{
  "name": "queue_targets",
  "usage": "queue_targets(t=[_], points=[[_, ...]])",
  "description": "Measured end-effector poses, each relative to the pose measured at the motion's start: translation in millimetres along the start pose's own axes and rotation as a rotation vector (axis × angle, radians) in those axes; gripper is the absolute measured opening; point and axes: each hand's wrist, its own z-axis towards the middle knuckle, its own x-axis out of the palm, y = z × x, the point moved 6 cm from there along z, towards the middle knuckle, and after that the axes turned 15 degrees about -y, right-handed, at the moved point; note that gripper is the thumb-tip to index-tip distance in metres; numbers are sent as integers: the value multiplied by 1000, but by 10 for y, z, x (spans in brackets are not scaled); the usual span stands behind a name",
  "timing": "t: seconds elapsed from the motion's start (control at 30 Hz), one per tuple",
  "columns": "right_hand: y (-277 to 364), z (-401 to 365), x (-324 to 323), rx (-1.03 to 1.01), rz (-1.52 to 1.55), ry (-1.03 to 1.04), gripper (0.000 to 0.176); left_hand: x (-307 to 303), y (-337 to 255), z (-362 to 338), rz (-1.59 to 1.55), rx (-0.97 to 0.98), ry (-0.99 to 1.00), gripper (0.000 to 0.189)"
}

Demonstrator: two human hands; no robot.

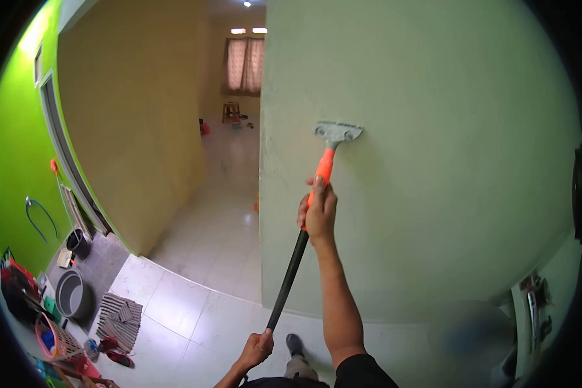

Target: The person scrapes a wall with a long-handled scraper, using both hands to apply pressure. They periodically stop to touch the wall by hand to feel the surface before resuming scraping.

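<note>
The right hand (319, 216) is closed round the long-handled scraper (290, 273) where its orange grip (325, 165) meets the black pole; the left hand (257, 349), well below it and close to the body, is wrapped round the pole's lower end; above the right hand the grey blade head (337, 132) lies flat against the pale green wall (446, 194), near the corner where the wall ends. As a judgement only, the scraping looks early or at least unmarked; the paint around and beyond the blade reads even, with no bared patch, peeled strip or fallen flakes that I can make out, so how much of the wall has been worked and how much is left cannot be told from here. The blade's edge is too small to show whether anything is lifting under it; the fingertips of both hands are turned away from the camera; the wall to the right of the upper hand runs into the dark rim of the lens. Below the left hand a dark shoe (295, 344) shows on the white floor tiles (194, 304); a pale round shape (472, 336) down to the right of both hands is blurred and I cannot name it; far to the left of the lower hand lie a grey basin (71, 294), a striped mat (119, 317) and a pink basket (55, 336), partly cut off.
</note>
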Motion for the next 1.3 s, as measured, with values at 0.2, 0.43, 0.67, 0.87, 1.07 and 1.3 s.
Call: queue_targets(t=[0.2, 0.43, 0.67, 0.87, 1.07, 1.3], points=[[-957, -580, -728, 279, 64, -125, 55, -361, 898, -146, 178, -62, -76, 68], [-722, -496, -789, 240, 110, -193, 57, -525, 837, 11, 224, -56, -45, 64], [-638, -502, -854, 332, 37, -225, 57, -442, 609, -321, 302, 16, -26, 66], [-679, -470, -831, 363, 159, -176, 55, -602, 499, -304, 289, -126, -31, 65], [-878, -400, -838, 350, 181, -176, 55, -542, 417, -122, 342, -50, -126, 64], [-493, -184, -888, 295, 198, -204, 56, -479, 242, 150, 357, -25, 17, 67]])
